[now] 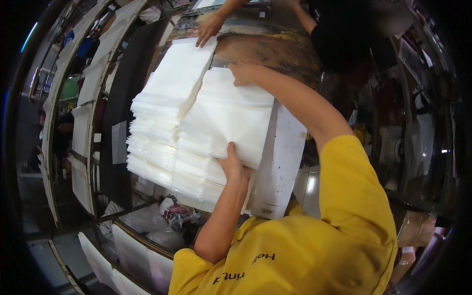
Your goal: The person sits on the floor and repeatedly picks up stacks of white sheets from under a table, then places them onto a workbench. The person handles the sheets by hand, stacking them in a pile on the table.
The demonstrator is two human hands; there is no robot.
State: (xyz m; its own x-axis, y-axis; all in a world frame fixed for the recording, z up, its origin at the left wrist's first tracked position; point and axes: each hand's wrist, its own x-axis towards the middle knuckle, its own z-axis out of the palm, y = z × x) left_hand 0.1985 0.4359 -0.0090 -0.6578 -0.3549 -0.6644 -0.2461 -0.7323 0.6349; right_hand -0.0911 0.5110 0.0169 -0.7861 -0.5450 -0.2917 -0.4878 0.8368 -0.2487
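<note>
Two tall piles of thin white sheets with slightly glossy edges lie side by side in front of me, the left pile (174,73) and the right pile (231,110). My left hand (233,164) grips the near edge of the right pile's upper sheets, thumb on top and the other fingers hidden beneath. At that pile's far right corner, my right hand (241,73) has its fingers bent around the edge of the sheets. The upper sheets sag a little in the middle between my hands.
Across the table, another person's hand (210,28) presses on the far end of the left pile. The stained brown tabletop (265,51) shows beyond. A white board (282,152) lies right of the piles. Racks with pale panels (83,132) stand at left, plastic bags (142,219) below.
</note>
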